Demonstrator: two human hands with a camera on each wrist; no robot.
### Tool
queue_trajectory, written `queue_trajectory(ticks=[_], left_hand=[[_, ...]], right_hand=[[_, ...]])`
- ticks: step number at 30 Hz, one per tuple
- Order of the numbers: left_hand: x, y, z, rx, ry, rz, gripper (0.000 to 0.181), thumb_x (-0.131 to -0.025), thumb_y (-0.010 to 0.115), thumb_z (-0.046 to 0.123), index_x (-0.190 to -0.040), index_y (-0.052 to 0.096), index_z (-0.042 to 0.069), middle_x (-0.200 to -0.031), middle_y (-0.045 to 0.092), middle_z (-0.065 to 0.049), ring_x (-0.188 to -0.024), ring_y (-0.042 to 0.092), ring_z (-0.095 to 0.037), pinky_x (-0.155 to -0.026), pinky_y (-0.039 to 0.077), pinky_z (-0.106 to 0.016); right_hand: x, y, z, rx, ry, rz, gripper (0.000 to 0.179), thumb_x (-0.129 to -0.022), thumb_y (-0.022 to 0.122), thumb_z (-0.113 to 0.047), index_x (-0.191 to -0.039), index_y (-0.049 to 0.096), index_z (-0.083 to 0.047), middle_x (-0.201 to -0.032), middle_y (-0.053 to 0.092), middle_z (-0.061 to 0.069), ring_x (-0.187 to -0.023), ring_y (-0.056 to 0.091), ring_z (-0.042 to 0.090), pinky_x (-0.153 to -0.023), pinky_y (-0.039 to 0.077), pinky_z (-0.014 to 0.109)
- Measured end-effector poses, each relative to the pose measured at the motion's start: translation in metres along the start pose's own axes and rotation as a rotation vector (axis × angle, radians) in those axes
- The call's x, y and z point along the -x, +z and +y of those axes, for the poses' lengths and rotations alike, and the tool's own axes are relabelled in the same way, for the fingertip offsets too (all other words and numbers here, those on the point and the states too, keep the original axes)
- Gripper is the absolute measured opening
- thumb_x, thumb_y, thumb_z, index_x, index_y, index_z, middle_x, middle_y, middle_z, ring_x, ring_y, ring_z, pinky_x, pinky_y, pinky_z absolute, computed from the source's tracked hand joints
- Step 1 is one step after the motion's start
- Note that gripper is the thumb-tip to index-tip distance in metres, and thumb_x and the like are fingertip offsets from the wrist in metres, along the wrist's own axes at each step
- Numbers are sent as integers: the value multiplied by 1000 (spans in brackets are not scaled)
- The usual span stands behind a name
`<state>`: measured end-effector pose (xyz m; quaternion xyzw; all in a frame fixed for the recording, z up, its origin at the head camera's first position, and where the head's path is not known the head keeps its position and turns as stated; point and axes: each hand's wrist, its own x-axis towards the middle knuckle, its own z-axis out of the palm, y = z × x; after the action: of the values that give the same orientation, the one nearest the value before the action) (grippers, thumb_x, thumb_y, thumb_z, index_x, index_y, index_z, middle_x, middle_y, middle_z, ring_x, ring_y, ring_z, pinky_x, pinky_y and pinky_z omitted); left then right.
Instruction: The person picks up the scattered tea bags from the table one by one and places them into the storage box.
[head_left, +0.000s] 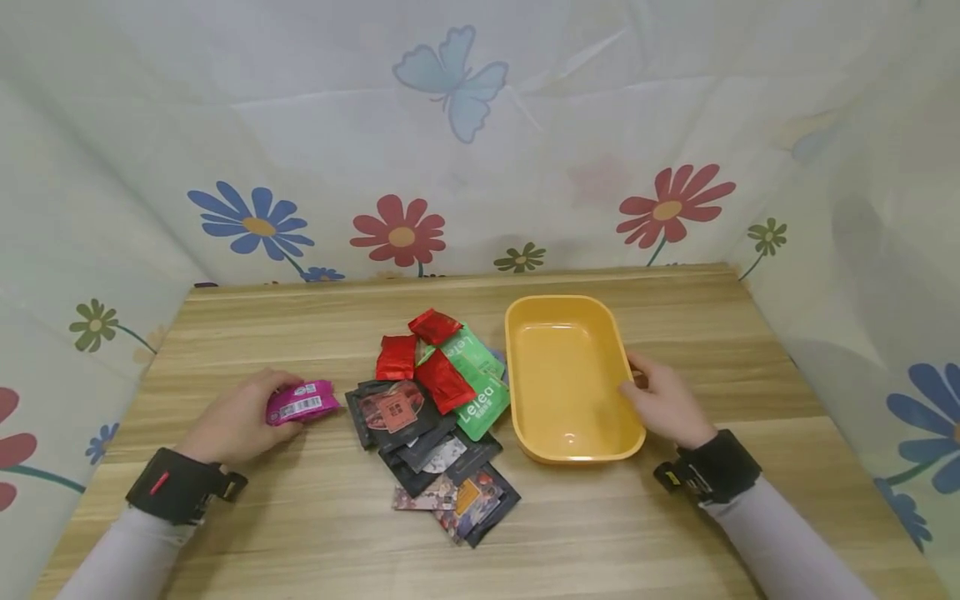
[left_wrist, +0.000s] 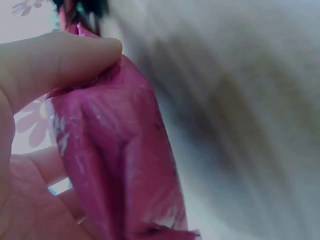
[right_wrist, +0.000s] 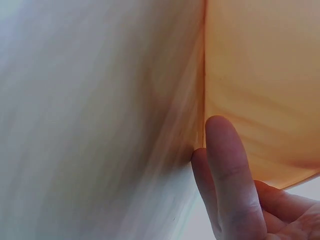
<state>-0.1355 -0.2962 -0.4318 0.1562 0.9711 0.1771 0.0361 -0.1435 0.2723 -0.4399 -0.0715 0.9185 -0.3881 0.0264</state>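
Note:
My left hand (head_left: pixel 243 417) holds a magenta packet (head_left: pixel 302 403) with a white barcode label, low over the left part of the table. In the left wrist view, the thumb lies across one end of the crinkled packet (left_wrist: pixel 120 150), with fingers behind it. My right hand (head_left: pixel 667 400) grips the right side of a yellow plastic tray (head_left: pixel 570 450), its thumb at the rim. The right wrist view shows fingers (right_wrist: pixel 230 170) against the tray's outer wall (right_wrist: pixel 265 100). Nothing is seen inside the tray.
Between the hands lies a loose pile: several red foil packets (head_left: pixel 396 357), green sachets (head_left: pixel 483 404) lettered "Lelea" and dark sachets (head_left: pixel 397 412), some with picture labels. The pile's green sachets touch or nearly touch the tray. A flowered curtain (head_left: pixel 525 150) stands behind the wooden table (head_left: pixel 315 517).

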Motion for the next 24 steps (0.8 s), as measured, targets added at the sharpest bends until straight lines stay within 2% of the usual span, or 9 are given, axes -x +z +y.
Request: queue_trajectory(ticks=[5,9,15,20,24], left_hand=[[-10,-16,4,39,-1,56,66,-77,81,26,-133,57,1,-124,60,-18,-108,58,-34,-89,51,-53],[-24,-28,27,73,21,71,68,-78,80,31,-136,56,5,-126,60,-15,-107,58,-32,-87,53,-50],[-56,-28,86,99,132,69,71,-77,80,38,-138,57,9,-127,62,-9,-107,59,-26,-84,55,-45],[-92,-17,145,80,243,53,69,-79,77,43,-138,57,13,-125,62,-2,-105,57,-17,-86,52,-37],[-123,-3,186,54,335,25,68,-80,75,46,-139,57,15,-125,62,1,-104,55,-14,-88,49,-32]], right_hand=[[-2,9,-8,-64,-17,-19,55,-93,53,-8,-144,43,13,-121,62,31,-99,66,34,-76,56,37],[-5,14,-12,-57,-17,-43,58,-94,54,-11,-146,42,11,-123,62,30,-100,66,34,-77,56,37],[-19,12,-13,-58,-30,-115,59,-98,54,-20,-148,40,8,-131,58,29,-107,63,35,-82,55,40],[-31,7,-13,-43,-55,-153,58,-100,50,-23,-150,39,4,-138,55,24,-111,62,34,-88,53,43],[-34,7,-13,14,-74,-152,60,-100,50,-22,-153,36,3,-139,55,25,-114,61,34,-93,51,46]])
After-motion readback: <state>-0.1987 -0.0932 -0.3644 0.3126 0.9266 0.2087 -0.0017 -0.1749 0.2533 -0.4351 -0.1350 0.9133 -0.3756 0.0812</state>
